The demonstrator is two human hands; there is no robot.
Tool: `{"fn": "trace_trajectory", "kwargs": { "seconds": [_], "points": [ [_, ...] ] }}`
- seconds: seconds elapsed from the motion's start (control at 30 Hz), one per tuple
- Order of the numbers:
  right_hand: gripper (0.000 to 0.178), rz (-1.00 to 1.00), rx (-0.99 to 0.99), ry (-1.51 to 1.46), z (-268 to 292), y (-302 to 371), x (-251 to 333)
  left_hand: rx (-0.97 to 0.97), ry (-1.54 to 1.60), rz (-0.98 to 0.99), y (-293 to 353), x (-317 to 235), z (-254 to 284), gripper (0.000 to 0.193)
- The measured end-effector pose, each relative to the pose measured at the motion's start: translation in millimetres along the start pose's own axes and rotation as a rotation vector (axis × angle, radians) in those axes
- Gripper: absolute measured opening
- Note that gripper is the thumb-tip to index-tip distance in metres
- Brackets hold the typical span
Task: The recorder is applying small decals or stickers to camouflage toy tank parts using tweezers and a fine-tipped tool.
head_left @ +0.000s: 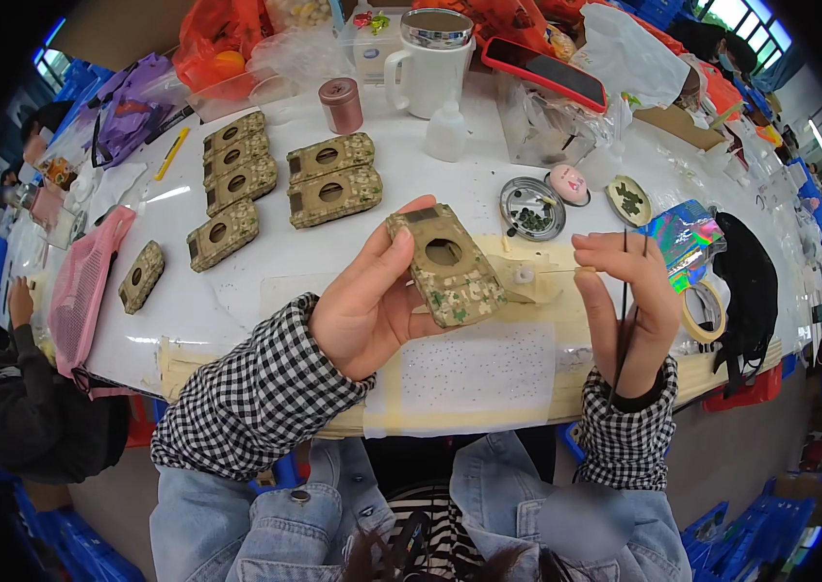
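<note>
Thumb and fingers of the left hand grasp a boxy, rounded camouflage-patterned shell with a round opening, tilted near the centre of the frame, thumb along its left side. The right hand, apart from the shell at centre right, has slim black tweezers lodged among its fingers, tips upward; its thumb and index finger are bent toward each other, and whether they pinch something tiny cannot be told.

For steady handling, the left grip seems best held at the shell's edges, leaving the patterned face and opening unobstructed; the tweezer tips are better turned away from that surface until wanted.

Beyond the fingertips, at centre, a small white lump sits on a beige taped patch, and below it lies a white sheet dotted with dark specks. A clear round dish of dark green bits and a shallow yellowish dish of green pieces stand upper right of centre, within easy reach, where a careless sleeve might tip them. More camouflage-patterned shells lie at upper left.
</note>
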State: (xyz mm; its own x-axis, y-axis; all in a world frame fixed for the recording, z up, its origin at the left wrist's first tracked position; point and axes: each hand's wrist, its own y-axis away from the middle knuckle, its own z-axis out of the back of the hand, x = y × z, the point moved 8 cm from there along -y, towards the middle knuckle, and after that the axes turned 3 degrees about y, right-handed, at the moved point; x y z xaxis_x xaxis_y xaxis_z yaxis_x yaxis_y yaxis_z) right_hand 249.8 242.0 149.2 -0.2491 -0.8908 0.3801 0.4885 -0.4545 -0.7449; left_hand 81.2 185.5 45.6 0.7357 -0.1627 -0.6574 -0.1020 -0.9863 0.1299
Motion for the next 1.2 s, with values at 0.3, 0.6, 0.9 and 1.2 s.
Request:
{"fn": "trace_trajectory", "kwargs": {
  "seconds": [0.3, 0.6, 0.9, 1.2],
  "points": [
    [0.013, -0.135, -0.011, -0.119, -5, 8, -11, 0.006, 0.024, 0.018, 1, 1, -2, 0.048],
    [0.01, -0.163, -0.021, -0.035, -9, 16, -26, 0.031, 0.073, -0.049, -1, -6, 2, 0.05],
    [0.015, -0.048, 0.102, 0.056, -28, 13, -17, -0.132, -0.095, -0.516, 76, -70, 63, 0.053],
    [0.022, -0.085, 0.085, 0.13, -21, 20, -13, -0.637, -0.817, -0.48, 174, -85, 122, 0.065]
  ]
}}
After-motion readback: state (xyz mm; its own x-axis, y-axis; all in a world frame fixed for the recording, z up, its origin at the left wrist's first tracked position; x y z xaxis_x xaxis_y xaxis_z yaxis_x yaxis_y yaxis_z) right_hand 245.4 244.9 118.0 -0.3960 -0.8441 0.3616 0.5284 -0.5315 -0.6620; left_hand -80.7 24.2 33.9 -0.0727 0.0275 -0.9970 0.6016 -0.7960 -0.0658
